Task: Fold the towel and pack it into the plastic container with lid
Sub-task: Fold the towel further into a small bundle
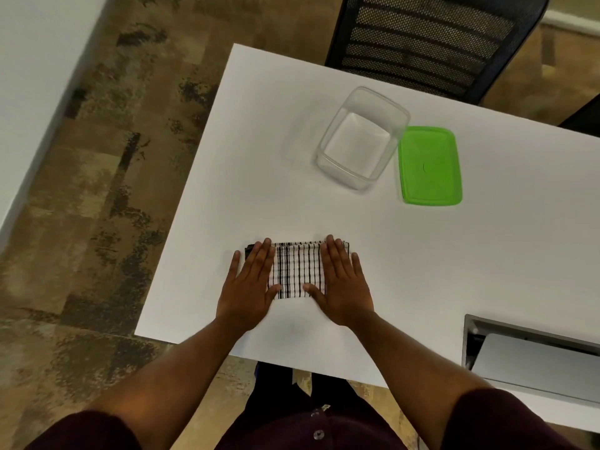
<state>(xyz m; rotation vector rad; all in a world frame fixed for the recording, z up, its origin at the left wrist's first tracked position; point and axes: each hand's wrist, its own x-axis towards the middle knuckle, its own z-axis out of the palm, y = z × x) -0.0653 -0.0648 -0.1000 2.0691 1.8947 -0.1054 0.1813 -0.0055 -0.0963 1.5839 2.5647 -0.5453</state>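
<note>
A black-and-white checked towel point(297, 271) lies folded into a small rectangle near the front of the white table point(246, 164). My left hand point(251, 284) rests flat on its left part, fingers spread. My right hand point(344, 284) lies flat on its right part in the same way. Neither hand grips anything. Farther back stands a clear plastic container point(362, 138), with nothing in it and uncovered. Its green lid point(428, 165) lies flat on the table just to the container's right.
A black mesh chair point(431, 43) stands behind the table's far edge. A grey cable tray opening point(532, 355) is set into the table at the front right. The table's left edge drops to a patterned brown floor point(97, 190).
</note>
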